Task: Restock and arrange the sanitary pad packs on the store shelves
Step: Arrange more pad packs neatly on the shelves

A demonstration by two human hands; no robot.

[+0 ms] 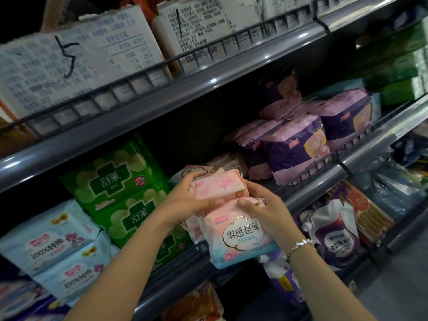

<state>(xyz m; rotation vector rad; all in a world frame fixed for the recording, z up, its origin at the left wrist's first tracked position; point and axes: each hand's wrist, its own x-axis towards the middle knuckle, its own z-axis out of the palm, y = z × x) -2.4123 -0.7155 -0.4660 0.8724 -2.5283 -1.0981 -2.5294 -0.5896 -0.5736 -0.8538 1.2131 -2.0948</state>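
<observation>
Two pink sanitary pad packs sit between my hands in front of the middle shelf (312, 195). My left hand (185, 200) grips the upper pink pack (220, 185) from the left, fingers curled over its top edge. My right hand (266, 212) holds the lower pink pack (240, 239) from the right, with the thumb pressed on its top; it bears a white cloud label and a teal bottom edge. More pink packs (229, 162) lie on the shelf behind.
Green packs (120, 188) and light blue packs (51, 242) stand to the left on the same shelf. Purple packs (298, 147) are stacked to the right. Cardboard boxes (69, 70) fill the top shelf behind a wire rail. Purple pouches (335, 242) sit on the lower shelf.
</observation>
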